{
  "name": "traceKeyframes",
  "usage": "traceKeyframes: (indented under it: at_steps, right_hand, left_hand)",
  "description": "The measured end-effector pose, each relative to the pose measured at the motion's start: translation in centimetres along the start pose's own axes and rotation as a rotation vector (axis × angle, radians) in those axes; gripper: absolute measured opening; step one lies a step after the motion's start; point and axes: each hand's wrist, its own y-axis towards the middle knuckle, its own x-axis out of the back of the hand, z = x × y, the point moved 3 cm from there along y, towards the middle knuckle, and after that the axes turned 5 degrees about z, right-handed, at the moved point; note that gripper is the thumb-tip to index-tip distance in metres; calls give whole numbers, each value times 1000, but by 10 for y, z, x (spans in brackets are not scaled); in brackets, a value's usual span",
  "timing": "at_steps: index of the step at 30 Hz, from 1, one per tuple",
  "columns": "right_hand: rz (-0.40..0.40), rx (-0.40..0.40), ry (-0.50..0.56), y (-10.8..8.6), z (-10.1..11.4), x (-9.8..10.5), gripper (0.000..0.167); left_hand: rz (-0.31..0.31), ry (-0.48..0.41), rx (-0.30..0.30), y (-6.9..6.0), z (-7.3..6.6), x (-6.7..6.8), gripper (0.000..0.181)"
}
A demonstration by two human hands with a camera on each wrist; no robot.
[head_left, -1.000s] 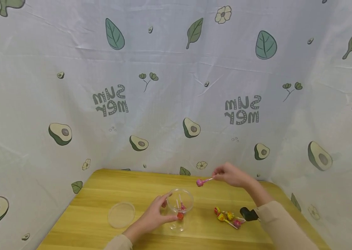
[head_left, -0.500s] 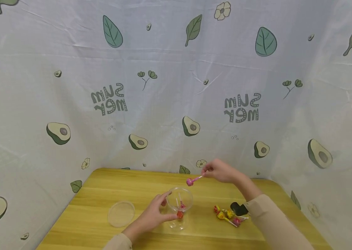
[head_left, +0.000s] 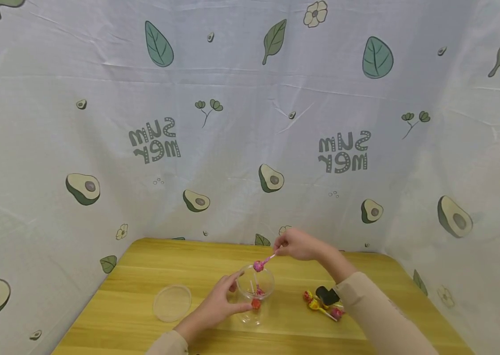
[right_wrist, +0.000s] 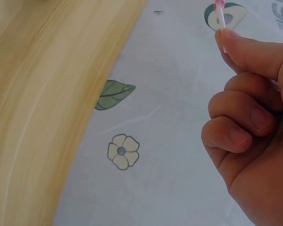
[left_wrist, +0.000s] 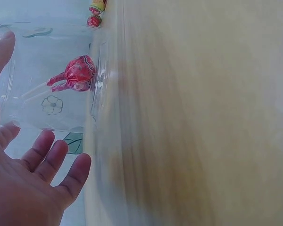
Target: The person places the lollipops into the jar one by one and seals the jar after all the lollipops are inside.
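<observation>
A clear plastic jar stands on the table, its rim upward. My left hand holds it from the left, thumb and index finger about its upper part; the other fingers spread loosely in the left wrist view. Inside are pink-and-red wrapped lollipops, heads down and sticks up. Over the jar's far rim hangs a pink lollipop, head down and tilted. My right hand pinches the end of its white stick between thumb and index finger, the other fingers curled in.
Left of the jar lies a round clear lid. Several red, yellow and pink lollipops lie in a pile to the right, partly hidden by a black object by the right sleeve. A printed cloth hangs behind the wooden table.
My right hand has moved left, bringing the pink lollipop from the jar's right to over its rim. My left hand and the jar have stayed in place.
</observation>
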Motion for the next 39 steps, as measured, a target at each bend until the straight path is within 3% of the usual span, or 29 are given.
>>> traceKeyframes:
  at_steps: [11,18,30,39]
  right_hand:
    - [97,19,-63,26,24,-13,11]
    - [122,8,-158,35,31,-27,10]
    - [144,12,-305,35,43,-47,12]
    - [151,-17,-321,34,42,-62,13]
  left_hand:
    - [-15,15,-7,0,-1,6,84]
    - [1,8,-2,0,-1,6,85]
    - [13,12,-15,2,0,3,85]
    - [14,30,-32,0,1,2,85]
